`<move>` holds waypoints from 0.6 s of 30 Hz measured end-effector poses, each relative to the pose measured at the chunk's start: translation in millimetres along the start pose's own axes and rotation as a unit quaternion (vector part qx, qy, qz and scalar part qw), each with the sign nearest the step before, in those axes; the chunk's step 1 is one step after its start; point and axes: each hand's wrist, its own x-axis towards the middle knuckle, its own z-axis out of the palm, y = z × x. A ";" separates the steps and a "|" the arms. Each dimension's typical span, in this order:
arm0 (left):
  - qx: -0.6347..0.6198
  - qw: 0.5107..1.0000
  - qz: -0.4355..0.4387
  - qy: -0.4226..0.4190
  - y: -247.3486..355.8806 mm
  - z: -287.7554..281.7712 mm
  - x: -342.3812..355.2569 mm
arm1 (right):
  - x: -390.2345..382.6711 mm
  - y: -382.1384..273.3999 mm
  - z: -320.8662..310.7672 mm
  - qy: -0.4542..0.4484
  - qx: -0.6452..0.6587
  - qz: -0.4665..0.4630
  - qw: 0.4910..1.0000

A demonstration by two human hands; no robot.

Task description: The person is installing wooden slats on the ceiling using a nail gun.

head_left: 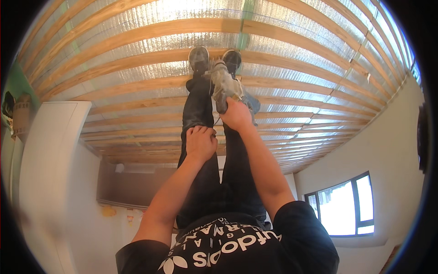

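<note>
My right hand [236, 114] is closed on the dark grip of a dusty grey power tool [224, 82], which lies along my right leg with its nose near my shoes [199, 58]. A short piece of dark cord hangs by the grip. My left hand [200, 144] rests on my left leg [194, 105] around the knee, fingers loosely bent and apart, with no object visible in it. Both legs are in black trousers, and my feet are on wooden battens [150, 57] laid over silvery foil [159, 43].
Rows of battens run across the floor. On the left are a tall white panel [52, 160] and a cardboard piece [22, 118] by a green wall. A brown cabinet-like fixture [132, 182] sits along the far lower wall. A bright window [340, 205] is at the right.
</note>
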 end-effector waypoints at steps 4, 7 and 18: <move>0.000 1.000 0.001 0.006 0.6 -0.9 0.6 | 0.3 1.0 -1.6 -0.026 -0.020 0.006 0.999; 0.000 1.000 -0.007 0.001 1.2 0.7 1.1 | 0.8 -1.3 -1.7 -0.030 -0.026 0.004 0.999; 0.001 1.000 -0.006 -0.002 0.8 -1.6 0.9 | 2.7 2.1 -0.7 -0.014 -0.019 -0.004 1.000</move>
